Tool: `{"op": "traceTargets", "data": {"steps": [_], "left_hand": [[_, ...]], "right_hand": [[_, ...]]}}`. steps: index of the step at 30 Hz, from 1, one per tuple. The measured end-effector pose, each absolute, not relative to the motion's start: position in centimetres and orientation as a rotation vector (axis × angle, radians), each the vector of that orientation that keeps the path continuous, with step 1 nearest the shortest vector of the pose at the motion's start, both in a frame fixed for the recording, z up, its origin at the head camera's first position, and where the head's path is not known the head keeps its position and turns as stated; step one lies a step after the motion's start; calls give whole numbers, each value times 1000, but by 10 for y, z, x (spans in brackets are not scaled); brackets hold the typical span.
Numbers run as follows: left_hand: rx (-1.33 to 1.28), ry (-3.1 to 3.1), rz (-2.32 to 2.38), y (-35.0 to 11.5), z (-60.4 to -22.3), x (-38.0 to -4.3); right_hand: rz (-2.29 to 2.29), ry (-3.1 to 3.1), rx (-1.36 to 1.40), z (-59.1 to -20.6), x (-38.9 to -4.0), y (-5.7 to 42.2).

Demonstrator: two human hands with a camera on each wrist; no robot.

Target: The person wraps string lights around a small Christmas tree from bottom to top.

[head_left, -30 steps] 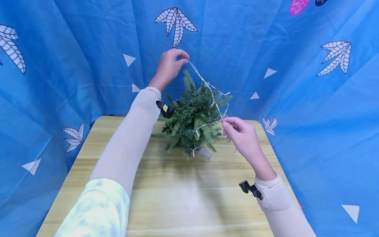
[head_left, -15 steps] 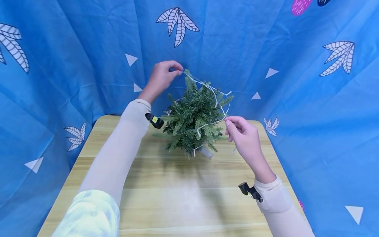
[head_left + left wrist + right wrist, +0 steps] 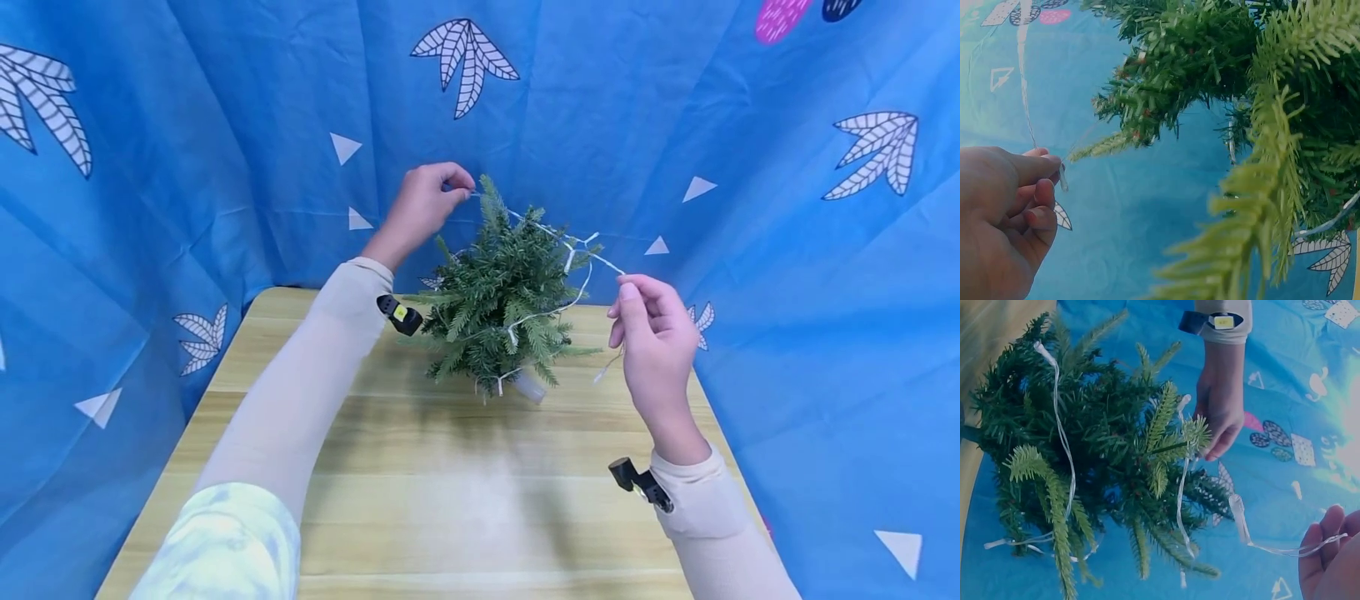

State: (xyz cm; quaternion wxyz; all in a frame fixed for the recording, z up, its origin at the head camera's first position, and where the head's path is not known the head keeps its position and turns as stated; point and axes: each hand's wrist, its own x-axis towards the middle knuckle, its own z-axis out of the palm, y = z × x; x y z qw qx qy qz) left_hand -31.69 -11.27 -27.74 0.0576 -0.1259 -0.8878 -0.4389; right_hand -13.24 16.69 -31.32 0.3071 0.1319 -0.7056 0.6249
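Observation:
A small green artificial Christmas tree (image 3: pixel 498 292) stands on the table, wound with a white string of lights (image 3: pixel 553 310). Left of the treetop, my left hand (image 3: pixel 420 204) pinches the wire between thumb and fingers. In the left wrist view a small bulb hangs under the fingertips of that left hand (image 3: pixel 1004 212). My right hand (image 3: pixel 660 346) pinches another stretch to the right of the tree, and the wire runs fairly straight past the upper branches between both hands. In the right wrist view, a bulb (image 3: pixel 1240 519) lies on the wire leading to my right hand (image 3: pixel 1335 562).
The tree stands toward the back of a light wooden table (image 3: pixel 450 500). A whitish translucent piece (image 3: pixel 529 387) shows at its foot. A loose wire end (image 3: pixel 602 373) dangles below my right hand. Blue patterned cloth (image 3: pixel 600 100) surrounds the table on the back and sides.
My left hand has come down from above the treetop to beside it. My right hand has moved right and slightly up, holding the string of lights, which is now straighter between both hands.

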Motion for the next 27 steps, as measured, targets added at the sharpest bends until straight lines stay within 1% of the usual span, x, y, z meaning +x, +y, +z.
{"op": "traceTargets", "data": {"steps": [7, 14, 20, 27], "left_hand": [[-420, -2757, -1260, -120, -284, -315], [-491, -2879, -1185, -131, -294, -300], [-610, -2948, -1082, -135, -304, -294], [-650, -3006, -1043, -139, -306, -290]], "right_hand": [[1671, -1936, 443, -317, -123, 161], [1666, -2086, 566, -328, -113, 156], [1652, -2152, 564, -338, -102, 159], [1615, -2244, 532, -341, -98, 161]]}}
